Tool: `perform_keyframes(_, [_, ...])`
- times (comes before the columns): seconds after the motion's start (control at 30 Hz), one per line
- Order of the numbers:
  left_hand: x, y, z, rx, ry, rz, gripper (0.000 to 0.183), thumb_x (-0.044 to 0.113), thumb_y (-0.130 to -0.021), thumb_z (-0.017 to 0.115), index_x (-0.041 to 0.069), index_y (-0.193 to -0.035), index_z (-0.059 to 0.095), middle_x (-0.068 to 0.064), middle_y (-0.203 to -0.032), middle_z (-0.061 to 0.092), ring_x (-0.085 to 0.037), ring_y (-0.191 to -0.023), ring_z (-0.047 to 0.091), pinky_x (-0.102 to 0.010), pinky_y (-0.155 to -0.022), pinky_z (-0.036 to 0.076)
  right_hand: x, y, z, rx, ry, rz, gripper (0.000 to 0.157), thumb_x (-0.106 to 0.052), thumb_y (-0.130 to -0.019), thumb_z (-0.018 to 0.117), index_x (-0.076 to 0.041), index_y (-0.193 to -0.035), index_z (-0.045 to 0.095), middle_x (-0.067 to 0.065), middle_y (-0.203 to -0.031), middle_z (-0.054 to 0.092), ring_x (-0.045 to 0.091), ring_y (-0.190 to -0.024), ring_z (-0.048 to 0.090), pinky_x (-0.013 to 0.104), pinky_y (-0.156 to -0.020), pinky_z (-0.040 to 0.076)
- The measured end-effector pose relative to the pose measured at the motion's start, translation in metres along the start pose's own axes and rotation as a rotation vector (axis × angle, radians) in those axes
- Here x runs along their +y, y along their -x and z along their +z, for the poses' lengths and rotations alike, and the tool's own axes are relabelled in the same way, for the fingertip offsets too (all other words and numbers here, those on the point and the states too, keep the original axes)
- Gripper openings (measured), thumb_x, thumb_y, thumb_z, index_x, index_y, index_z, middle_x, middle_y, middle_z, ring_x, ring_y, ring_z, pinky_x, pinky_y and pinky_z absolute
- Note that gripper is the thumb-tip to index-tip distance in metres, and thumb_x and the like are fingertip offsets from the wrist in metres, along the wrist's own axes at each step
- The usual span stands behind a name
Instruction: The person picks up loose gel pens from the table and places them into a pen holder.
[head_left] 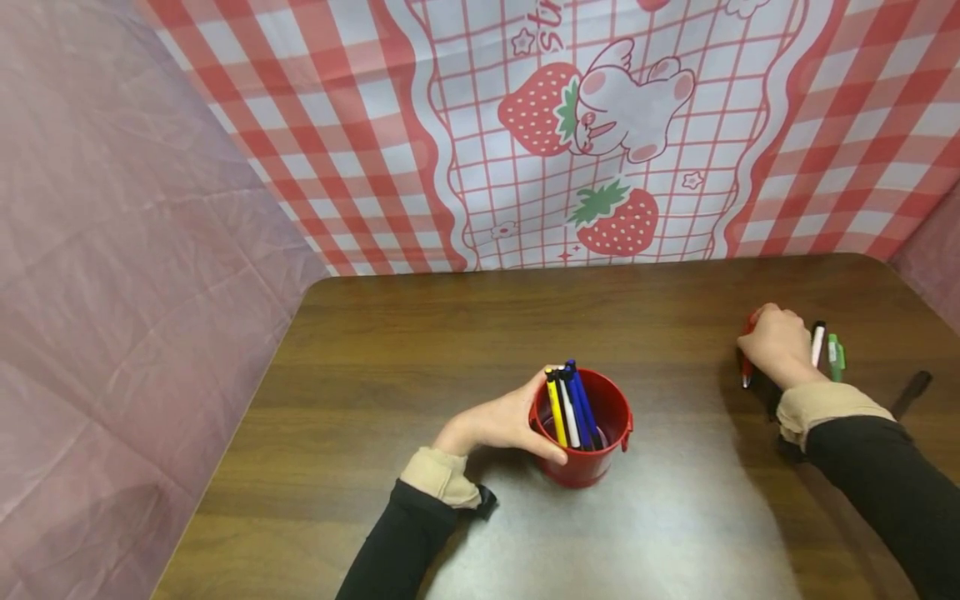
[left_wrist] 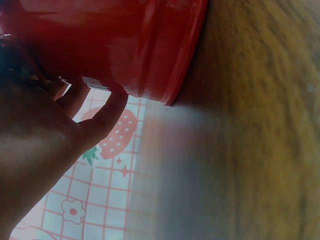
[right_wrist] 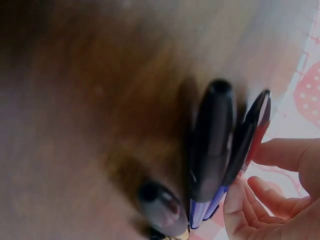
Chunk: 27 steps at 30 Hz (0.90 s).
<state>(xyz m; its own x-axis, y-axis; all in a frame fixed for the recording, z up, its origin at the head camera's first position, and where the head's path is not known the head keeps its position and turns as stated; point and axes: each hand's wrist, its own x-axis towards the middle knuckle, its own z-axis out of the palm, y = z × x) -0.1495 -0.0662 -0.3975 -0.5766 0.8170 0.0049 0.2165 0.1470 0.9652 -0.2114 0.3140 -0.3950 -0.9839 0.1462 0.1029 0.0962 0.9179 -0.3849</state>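
A small red bucket (head_left: 579,471) stands upright on the table. Its rim is gripped by my left hand (head_left: 510,421), thumb on the near side and fingers round the far side; the left wrist view shows those fingers against the red wall (left_wrist: 100,40). Inside lean a yellow pen (head_left: 556,408), a white pen (head_left: 570,412) and blue pens (head_left: 584,404). Far to the right, my right hand (head_left: 780,343) pinches a red pen (head_left: 746,371) low at the table. Close by in the right wrist view are black-ended pens (right_wrist: 212,140); the hand partly hides the red one.
Right of the right hand lie a white pen with a black end (head_left: 817,343) and a green pen (head_left: 836,358). A dark pen (head_left: 913,392) lies farther right, partly behind the sleeve. A checked strawberry cloth (head_left: 360,150) hangs behind the wooden table (head_left: 360,350).
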Motion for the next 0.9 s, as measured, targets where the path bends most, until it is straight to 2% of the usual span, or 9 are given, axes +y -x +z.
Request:
perform_keyframes(0.2, [0.001,0.000,0.000,-0.002,0.006,-0.001,0.084,0.007,-0.069,0.077,0.021,-0.133,0.023,0.002,-0.128,0.042,-0.007,-0.115,0.043,-0.022,-0.095,0.041,-0.004,-0.001,0.002,-0.018,0.019,0.036,0.036,-0.013,-0.071,0.056,0.017,-0.087,0.043,0.044,-0.090,0.043,0.059,-0.085,0.043,0.060,-0.068,0.037])
perform_keyframes(0.5, [0.002,0.001,0.000,0.000,0.003,0.002,0.085,0.007,-0.069,0.077,0.021,-0.133,0.023,0.002,-0.128,0.042,-0.007,-0.114,0.044,-0.022,-0.094,0.042,-0.006,-0.003,0.003,-0.007,0.007,0.032,0.037,-0.014,-0.071,0.059,0.015,-0.086,0.042,0.042,-0.082,0.047,0.058,-0.078,0.047,0.059,-0.064,0.039])
perform_keyframes(0.63, [0.001,0.001,0.000,0.000,0.000,-0.002,0.084,0.008,-0.069,0.076,0.021,-0.133,0.023,0.002,-0.128,0.042,-0.007,-0.114,0.044,-0.022,-0.094,0.041,-0.007,-0.001,0.002,-0.021,-0.019,0.056,0.040,-0.016,-0.073,0.058,0.014,-0.093,0.041,0.040,-0.083,0.050,0.058,-0.078,0.048,0.057,-0.062,0.041])
perform_keyframes(0.77, [0.001,0.001,0.000,0.003,0.006,-0.010,0.085,0.007,-0.069,0.076,0.021,-0.133,0.022,0.003,-0.128,0.042,-0.006,-0.115,0.043,-0.022,-0.095,0.041,-0.005,0.001,-0.003,-0.034,-0.061,0.081,0.047,-0.019,-0.078,0.057,0.015,-0.106,0.040,0.039,-0.094,0.050,0.057,-0.086,0.046,0.056,-0.067,0.041])
perform_keyframes(0.9, [0.011,0.003,0.000,0.006,0.013,-0.022,0.085,0.004,-0.069,0.075,0.018,-0.134,0.022,0.001,-0.128,0.042,-0.006,-0.114,0.043,-0.021,-0.094,0.041,-0.004,0.003,-0.013,-0.043,-0.138,0.109,0.053,-0.021,-0.082,0.053,0.016,-0.116,0.038,0.036,-0.104,0.053,0.053,-0.094,0.046,0.053,-0.072,0.041])
